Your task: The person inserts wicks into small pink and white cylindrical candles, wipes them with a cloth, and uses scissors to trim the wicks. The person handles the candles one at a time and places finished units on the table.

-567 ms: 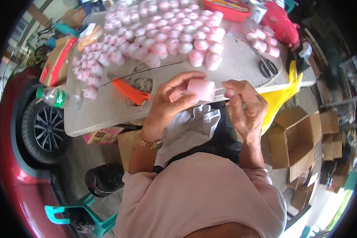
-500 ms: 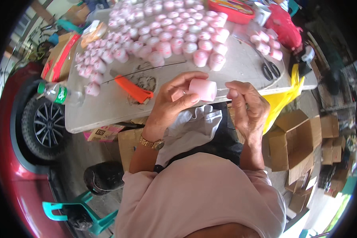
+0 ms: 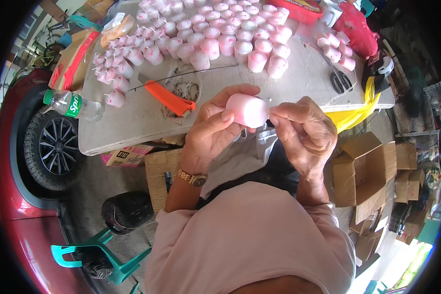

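My left hand (image 3: 208, 120) is closed round a pale pink candle (image 3: 245, 109), a short cylinder lying on its side above the table's near edge. Its whitish flat end faces my right hand (image 3: 306, 130). There the thumb and forefinger pinch together right at that end; whatever is between them is too small to make out. Beyond my hands, many similar pink and white candles (image 3: 226, 45) stand in rows, several with wicks showing. Nearer lie an orange-handled cutter knife (image 3: 169, 98) and a thin dark rod (image 3: 191, 72).
On the pale table (image 3: 117, 122) are black-handled scissors (image 3: 339, 81), a separate group of candles (image 3: 331, 53) and a red tub (image 3: 301, 11). A green-capped bottle (image 3: 73, 104) sits at the left edge. A yellow bag (image 3: 355, 115) hangs right, above an open carton (image 3: 360, 171). A red car (image 3: 32, 235) stands left.
The candle has tilted so its flat end shows more. My right fingertips have come left, from a gap away, to the candle's end.
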A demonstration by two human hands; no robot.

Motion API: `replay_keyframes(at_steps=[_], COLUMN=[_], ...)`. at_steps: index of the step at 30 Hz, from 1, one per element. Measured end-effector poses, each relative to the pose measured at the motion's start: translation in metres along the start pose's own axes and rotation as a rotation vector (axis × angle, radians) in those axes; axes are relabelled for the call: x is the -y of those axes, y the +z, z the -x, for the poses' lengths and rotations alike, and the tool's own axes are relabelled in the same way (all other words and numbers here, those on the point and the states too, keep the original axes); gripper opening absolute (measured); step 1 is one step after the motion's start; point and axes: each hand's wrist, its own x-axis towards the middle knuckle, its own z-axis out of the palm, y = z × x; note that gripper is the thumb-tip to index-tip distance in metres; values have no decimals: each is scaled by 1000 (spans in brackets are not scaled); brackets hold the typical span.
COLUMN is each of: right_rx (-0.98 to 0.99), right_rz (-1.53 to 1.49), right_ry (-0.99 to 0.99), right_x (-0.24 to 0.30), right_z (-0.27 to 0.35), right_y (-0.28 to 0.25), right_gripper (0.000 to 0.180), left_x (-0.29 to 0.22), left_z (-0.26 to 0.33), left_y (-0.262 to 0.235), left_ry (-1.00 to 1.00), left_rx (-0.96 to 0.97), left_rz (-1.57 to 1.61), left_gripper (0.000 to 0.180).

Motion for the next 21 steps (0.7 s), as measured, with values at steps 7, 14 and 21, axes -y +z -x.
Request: replay_keyframes(at_steps=[7, 14, 21], right_rx=[-7, 3, -13], right_rz=[-39, 72, 180], right_ry=[-119, -197, -204], right_x=[9, 11, 9], right_z=[-3, -4, -2], right_y=[9, 9, 8], right_gripper=[15, 16, 19], left_x=[2, 0, -5], left_z=[4, 4, 5], left_y=[2, 5, 5], left_ry=[27, 37, 66], left_rx=[109, 57, -73], left_rz=[214, 54, -227], left_gripper=[68, 67, 71])
